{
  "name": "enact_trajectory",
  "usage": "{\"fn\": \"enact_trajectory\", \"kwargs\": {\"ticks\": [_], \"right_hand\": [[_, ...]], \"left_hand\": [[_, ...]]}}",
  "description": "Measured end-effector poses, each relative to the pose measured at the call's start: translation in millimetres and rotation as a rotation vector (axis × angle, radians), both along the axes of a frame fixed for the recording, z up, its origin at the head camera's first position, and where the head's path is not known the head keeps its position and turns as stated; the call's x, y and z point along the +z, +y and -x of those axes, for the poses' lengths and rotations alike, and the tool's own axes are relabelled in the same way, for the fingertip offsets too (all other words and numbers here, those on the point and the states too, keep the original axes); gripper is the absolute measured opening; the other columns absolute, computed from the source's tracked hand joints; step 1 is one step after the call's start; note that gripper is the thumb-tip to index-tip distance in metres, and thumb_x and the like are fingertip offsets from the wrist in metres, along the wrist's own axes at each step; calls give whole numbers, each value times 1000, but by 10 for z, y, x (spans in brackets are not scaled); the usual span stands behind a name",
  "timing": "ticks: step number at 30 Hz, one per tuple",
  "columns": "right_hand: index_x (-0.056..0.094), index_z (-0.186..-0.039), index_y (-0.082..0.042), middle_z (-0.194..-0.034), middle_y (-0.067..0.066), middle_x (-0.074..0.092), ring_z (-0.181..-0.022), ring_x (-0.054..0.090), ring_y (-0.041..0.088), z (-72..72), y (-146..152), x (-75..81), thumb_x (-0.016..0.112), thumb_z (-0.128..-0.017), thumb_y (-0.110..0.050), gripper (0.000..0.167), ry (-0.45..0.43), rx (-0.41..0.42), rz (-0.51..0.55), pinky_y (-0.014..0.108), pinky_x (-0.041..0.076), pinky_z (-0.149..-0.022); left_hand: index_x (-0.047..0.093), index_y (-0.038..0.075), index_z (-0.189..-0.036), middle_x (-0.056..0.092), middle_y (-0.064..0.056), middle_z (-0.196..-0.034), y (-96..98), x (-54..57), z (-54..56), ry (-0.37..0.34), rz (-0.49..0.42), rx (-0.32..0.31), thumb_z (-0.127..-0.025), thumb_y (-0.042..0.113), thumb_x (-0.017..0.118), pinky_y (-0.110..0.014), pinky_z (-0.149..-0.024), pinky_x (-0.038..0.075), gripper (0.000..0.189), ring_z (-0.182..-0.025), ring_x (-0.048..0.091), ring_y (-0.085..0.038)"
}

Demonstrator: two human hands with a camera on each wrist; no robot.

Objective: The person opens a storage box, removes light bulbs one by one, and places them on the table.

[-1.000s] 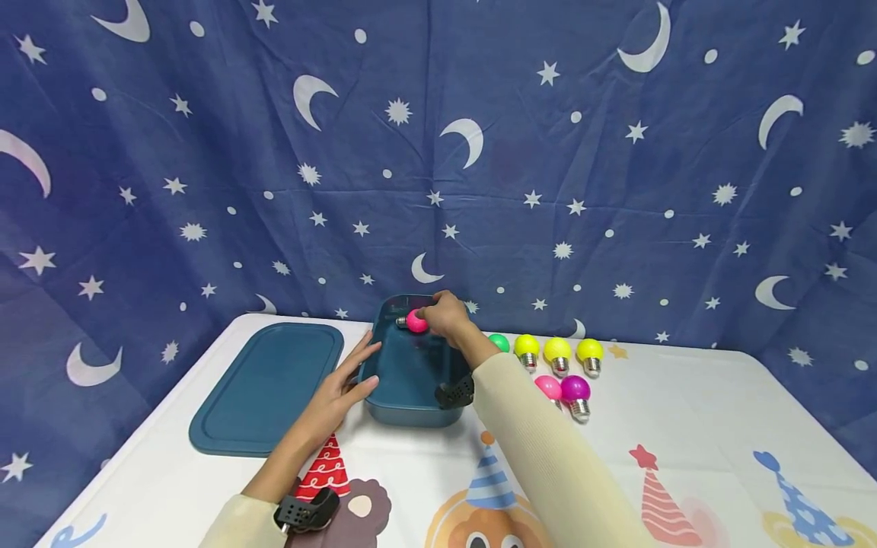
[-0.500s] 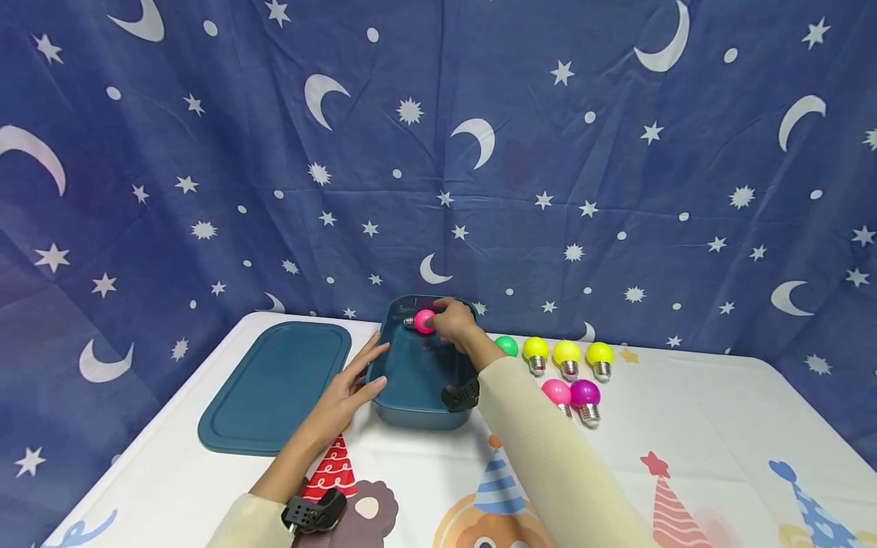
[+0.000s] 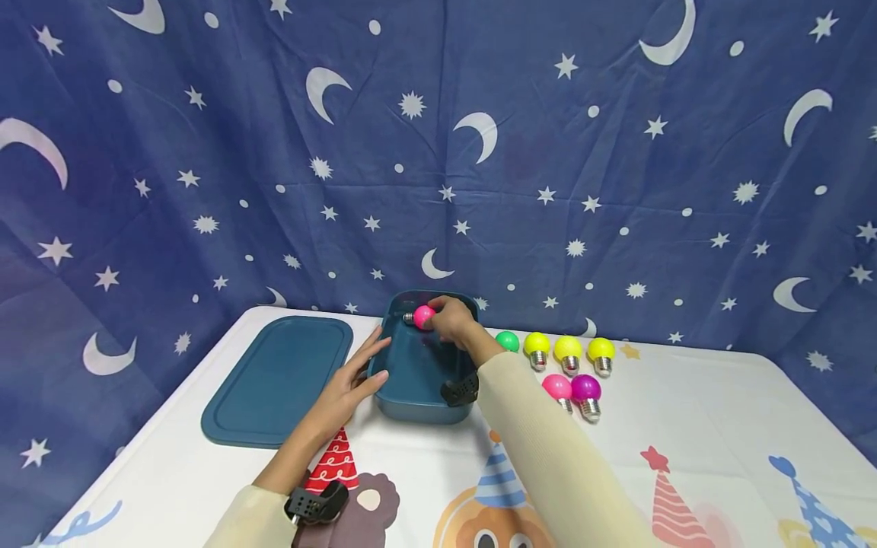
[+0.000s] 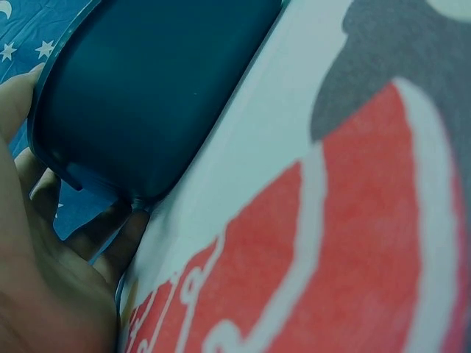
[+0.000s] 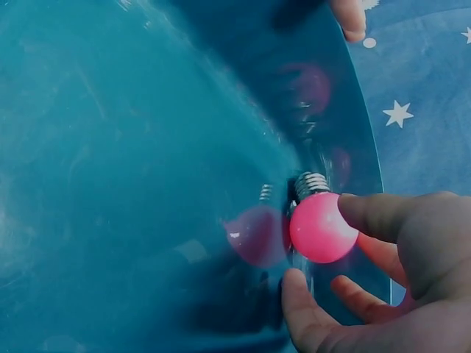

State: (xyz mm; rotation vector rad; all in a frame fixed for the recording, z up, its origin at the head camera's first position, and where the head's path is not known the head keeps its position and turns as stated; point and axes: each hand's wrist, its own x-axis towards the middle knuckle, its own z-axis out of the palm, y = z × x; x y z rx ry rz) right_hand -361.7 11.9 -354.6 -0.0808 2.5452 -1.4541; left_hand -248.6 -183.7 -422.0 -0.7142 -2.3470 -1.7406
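A dark blue rectangular box [image 3: 414,377] stands uncovered on the table. My right hand [image 3: 452,320] reaches inside, near its far end, and pinches a pink light bulb [image 3: 424,317] by its round globe. In the right wrist view, the metal screw base of the bulb [image 5: 324,228] points toward the far wall, and its reflection shows on the box floor. The left hand [image 3: 346,384] rests at the box's left side with fingers spread and fairly straight. The left wrist view has its thumb at the rim and other fingers by the lower corner of the box [image 4: 147,88].
The matching blue lid [image 3: 277,380] lies flat on the left. Right of the box are a green bulb [image 3: 507,341], several yellow bulbs [image 3: 568,348], another pink bulb [image 3: 557,386] and a purple bulb [image 3: 585,387]. A starry blue curtain [image 3: 521,152] hangs behind the table.
The head view has shifted slightly, so everything appears a little farther right. Both hands keep nearly the same places, and the pink bulb stays at the far end inside the box.
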Motion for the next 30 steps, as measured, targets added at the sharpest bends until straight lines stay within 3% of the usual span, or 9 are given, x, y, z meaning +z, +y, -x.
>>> {"fn": "enact_trajectory", "kwargs": {"ticks": [6, 11, 19, 30], "right_hand": [[55, -129, -4, -126, 16, 53, -95, 56, 26, -3, -10, 24, 67, -86, -2, 45, 7, 10, -4, 35, 54, -78], [56, -126, -2, -118, 15, 55, -88, 56, 24, -4, -24, 20, 69, -84, -2, 43, 24, 30, -21, 33, 55, -74], [56, -123, -2, -115, 15, 55, -91, 54, 24, 7, -33, 29, 71, -82, 2, 44, 43, 41, -30, 29, 54, -68], [57, -128, -5, -117, 17, 54, -97, 54, 27, -26, -69, 20, 70, -82, 3, 49, 34, 84, -33, 33, 55, -76]], "left_hand": [[38, 17, -148, 13, 1, -159, 0, 4, 21, -2, -3, -7, -98, 18, 53, -60, -110, 16, 52, -144, 10, -26], [37, 12, -148, 12, -2, -159, -6, 3, 21, -6, -9, -12, -99, 17, 53, -59, -110, 17, 52, -144, 10, -27], [36, 12, -148, 11, 0, -159, 9, 33, 14, -14, -14, -13, -98, 18, 53, -59, -110, 15, 53, -144, 10, -26], [37, 12, -148, 12, 1, -159, -1, 9, 19, -9, 6, -3, -99, 15, 52, -59, -110, 18, 52, -144, 10, -27]]}}
